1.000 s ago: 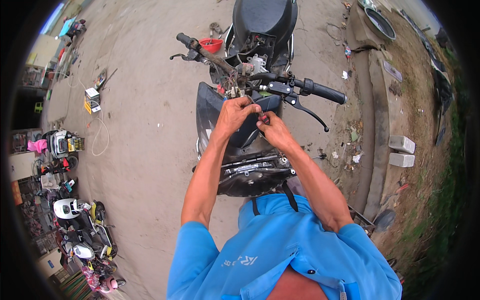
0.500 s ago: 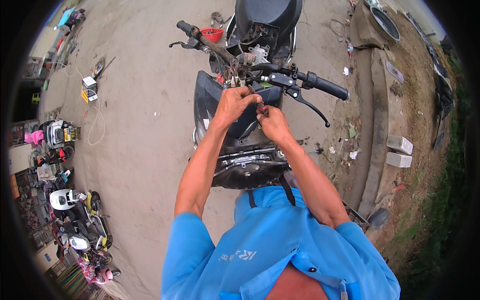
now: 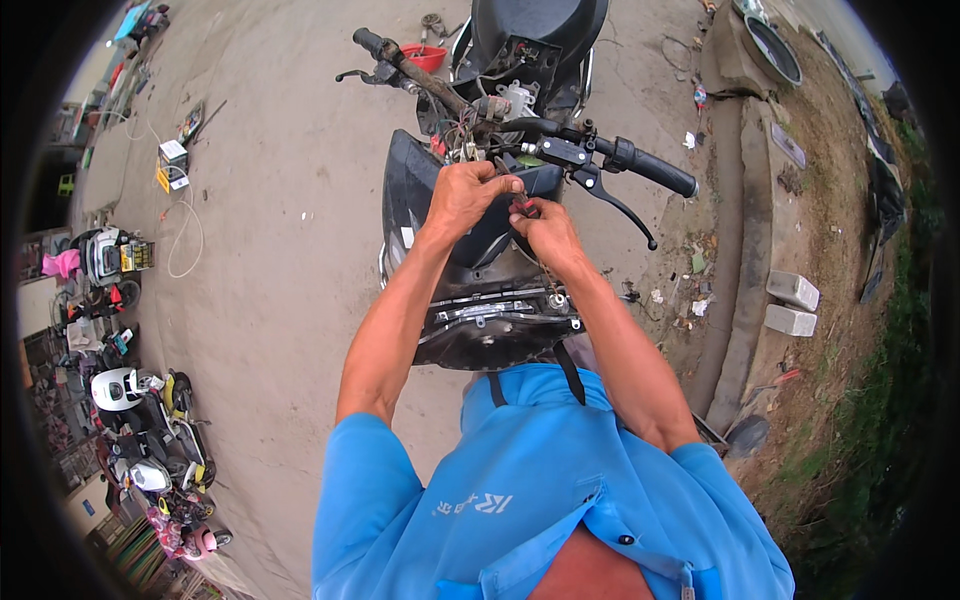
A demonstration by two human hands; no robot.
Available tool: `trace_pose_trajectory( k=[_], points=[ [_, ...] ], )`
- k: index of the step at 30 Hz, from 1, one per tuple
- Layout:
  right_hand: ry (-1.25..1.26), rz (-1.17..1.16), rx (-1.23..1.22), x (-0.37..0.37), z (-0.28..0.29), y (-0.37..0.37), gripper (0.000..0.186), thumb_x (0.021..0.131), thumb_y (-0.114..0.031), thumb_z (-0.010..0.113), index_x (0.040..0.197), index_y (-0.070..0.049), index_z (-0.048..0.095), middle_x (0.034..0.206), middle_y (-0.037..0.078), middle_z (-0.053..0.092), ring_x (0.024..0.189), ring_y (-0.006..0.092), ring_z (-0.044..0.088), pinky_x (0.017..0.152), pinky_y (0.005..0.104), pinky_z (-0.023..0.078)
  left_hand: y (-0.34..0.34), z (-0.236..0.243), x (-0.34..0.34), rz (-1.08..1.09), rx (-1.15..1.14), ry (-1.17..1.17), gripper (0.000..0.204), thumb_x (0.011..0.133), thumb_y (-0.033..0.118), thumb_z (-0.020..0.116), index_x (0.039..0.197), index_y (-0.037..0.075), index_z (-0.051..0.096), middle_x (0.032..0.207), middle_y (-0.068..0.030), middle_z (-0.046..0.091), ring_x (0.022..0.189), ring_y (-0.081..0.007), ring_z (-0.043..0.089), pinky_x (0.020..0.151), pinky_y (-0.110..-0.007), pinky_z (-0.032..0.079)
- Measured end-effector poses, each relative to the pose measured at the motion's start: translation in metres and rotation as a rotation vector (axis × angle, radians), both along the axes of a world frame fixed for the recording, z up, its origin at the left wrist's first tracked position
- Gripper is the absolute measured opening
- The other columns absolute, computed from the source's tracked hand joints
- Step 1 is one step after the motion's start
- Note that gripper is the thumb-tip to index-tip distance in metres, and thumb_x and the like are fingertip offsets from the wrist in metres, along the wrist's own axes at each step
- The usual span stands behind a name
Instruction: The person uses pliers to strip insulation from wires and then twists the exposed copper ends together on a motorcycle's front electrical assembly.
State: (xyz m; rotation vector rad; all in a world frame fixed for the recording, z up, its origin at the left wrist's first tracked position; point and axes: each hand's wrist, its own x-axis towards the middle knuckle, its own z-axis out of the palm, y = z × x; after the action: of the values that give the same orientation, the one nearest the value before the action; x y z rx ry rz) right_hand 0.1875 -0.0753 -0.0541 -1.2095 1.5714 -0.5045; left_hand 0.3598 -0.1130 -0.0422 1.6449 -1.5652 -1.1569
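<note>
A dark scooter with its front cover off stands before me, its handlebar bare and loose wires bunched at the middle. Just behind that bundle, over the dark body panel, both hands work close together. My right hand is closed on red-handled pliers, whose dark metal end points up toward the wires. Thumb and fingers of my left hand are pinched beside the pliers' metal end; what they grip is hidden. Below my hands lies the scooter's open front panel with a shiny strip.
The brake lever and right grip jut out beside my right hand. A red basin sits on the ground beyond. Parked scooters line the left; a concrete curb and two pale blocks lie right.
The whole view has shifted slightly. My hands keep nearly the same place, with the right hand turned a little and the red handles showing more to the left.
</note>
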Motion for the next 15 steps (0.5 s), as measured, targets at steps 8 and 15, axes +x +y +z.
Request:
trace_pose_trajectory(
  k=[8, 15],
  points=[
    [-0.526, 0.158, 0.399, -0.022, 0.003, -0.005, 0.013, 0.093, -0.015, 0.067, 0.093, -0.004, 0.060, 0.076, 0.001, 0.053, 0.068, 0.0117, 0.051, 0.062, 0.0301, 0.042, 0.005, 0.010, 0.009, -0.223, -0.037, 0.025, 0.029, 0.097, 0.028, 0.071, 0.094, 0.000, 0.066, 0.068, -0.0013, 0.052, 0.067, -0.0106, 0.043, 0.061, -0.031, 0.039],
    [-0.098, 0.164, 0.180, -0.023, 0.021, -0.007, 0.045, 0.083, -0.028, 0.078, 0.110, 0.005, 0.065, 0.095, 0.014, 0.067, 0.088, 0.0235, 0.063, 0.082, 0.0380, 0.048, -0.004, 0.011, 0.014, -0.325, 0.119, 0.008, 0.030, 0.093, 0.030, 0.075, 0.094, 0.000, 0.070, 0.069, -0.0008, 0.055, 0.067, -0.0095, 0.043, 0.060, -0.032, 0.038]
  ],
)
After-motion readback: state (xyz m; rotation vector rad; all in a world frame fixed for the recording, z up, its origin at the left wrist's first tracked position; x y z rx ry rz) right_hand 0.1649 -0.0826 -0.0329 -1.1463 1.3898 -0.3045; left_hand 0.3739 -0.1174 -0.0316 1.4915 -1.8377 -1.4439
